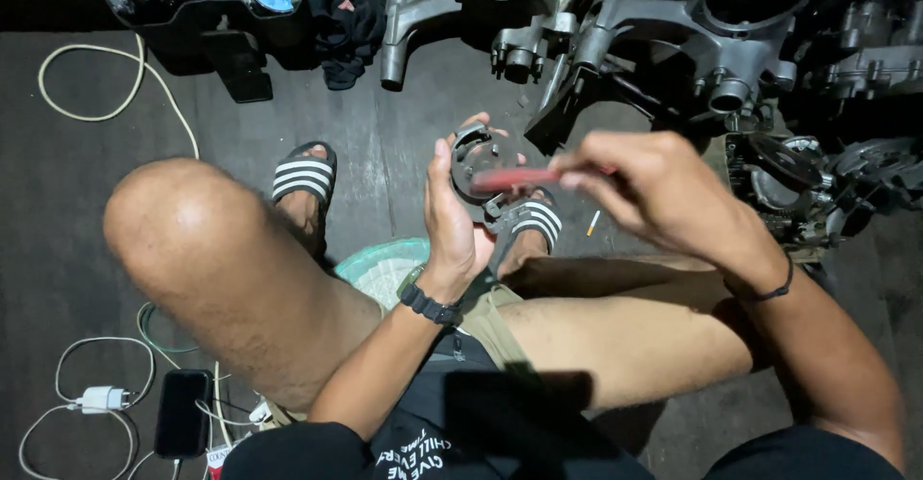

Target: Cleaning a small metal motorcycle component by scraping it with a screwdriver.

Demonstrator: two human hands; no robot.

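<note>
The left hand (452, 216) clasps a round grey metal part (478, 165) by its rim, above the sandalled feet. It looks stiff, fairly heavy, perhaps greasy; the rim seems the safest hold. The right hand (663, 187) pinches a blurred red tool handle (514, 178) across the part's face. Grey cast engine casings (731, 28) lie beyond on the floor.

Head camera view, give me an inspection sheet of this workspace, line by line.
Surface: dark floor, dimly lit.
Job's things: curved grey metal part held upright in left hand; red-handled tool, blurred, in right hand, its tip at the part.
Clutter: cast metal engine parts piled ahead; green basket between the legs; small white stick on the floor.
Grippers: both hands closed on their things.
Cables: white cable, charger and phone on the left.
Surroundings: striped sandals; nothing else seen.
</note>
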